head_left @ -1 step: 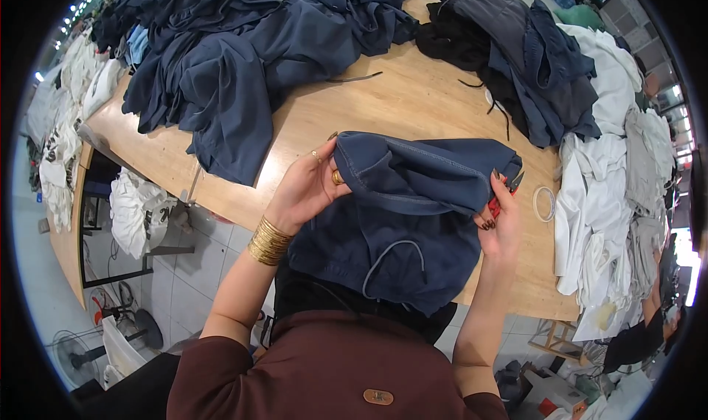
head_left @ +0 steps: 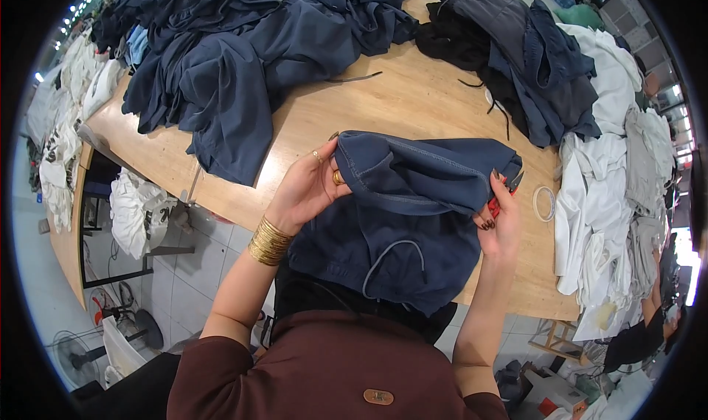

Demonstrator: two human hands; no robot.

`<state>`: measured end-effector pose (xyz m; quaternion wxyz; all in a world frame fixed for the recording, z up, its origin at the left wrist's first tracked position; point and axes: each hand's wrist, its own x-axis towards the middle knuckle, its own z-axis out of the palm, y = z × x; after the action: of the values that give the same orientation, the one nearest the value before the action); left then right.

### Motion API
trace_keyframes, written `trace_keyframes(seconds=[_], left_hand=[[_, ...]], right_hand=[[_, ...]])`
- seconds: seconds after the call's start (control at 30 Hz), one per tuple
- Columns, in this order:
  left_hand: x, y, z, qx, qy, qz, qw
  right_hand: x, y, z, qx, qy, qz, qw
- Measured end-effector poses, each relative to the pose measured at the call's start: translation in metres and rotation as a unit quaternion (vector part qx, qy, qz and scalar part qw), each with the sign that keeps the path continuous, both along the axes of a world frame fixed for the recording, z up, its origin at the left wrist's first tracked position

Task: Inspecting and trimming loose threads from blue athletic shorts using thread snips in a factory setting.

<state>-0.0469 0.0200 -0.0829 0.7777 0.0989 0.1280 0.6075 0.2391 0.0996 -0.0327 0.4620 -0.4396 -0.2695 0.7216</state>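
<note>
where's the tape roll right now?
Head view, right side: the tape roll lies flat on the wooden table, just right of the right hand and beside the white garment pile.

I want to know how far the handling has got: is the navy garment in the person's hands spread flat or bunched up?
Bunched up. The navy garment is gathered between the left hand and the right hand, its lower part hanging over the table edge.

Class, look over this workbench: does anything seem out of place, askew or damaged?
No damage shows. The navy garment, held by the left hand and right hand, hangs off the table edge. A loose black cord and a white ring lie stray on the wood.
</note>
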Motion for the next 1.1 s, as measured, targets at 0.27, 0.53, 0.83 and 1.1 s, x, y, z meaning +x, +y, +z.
trace_keyframes(seconds=[0.27, 0.53, 0.83, 1.1], left_hand=[[-0.003, 0.003, 0.015, -0.063, 0.296, 0.055, 0.952], [0.043, 0.021, 0.031, 0.099, 0.724, 0.261, 0.631], [0.080, 0.069, 0.049, 0.359, 0.640, -0.118, 0.669], [0.075, 0.042, 0.051, 0.185, 0.615, -0.173, 0.747]], right_hand=[[-0.003, -0.011, -0.002, 0.019, -0.014, 0.013, 1.000], [-0.006, -0.013, -0.004, 0.011, -0.084, 0.015, 0.996], [0.019, -0.022, 0.001, 0.154, -0.106, 0.169, 0.968], [0.011, -0.032, -0.019, 0.210, -0.104, 0.139, 0.962]])
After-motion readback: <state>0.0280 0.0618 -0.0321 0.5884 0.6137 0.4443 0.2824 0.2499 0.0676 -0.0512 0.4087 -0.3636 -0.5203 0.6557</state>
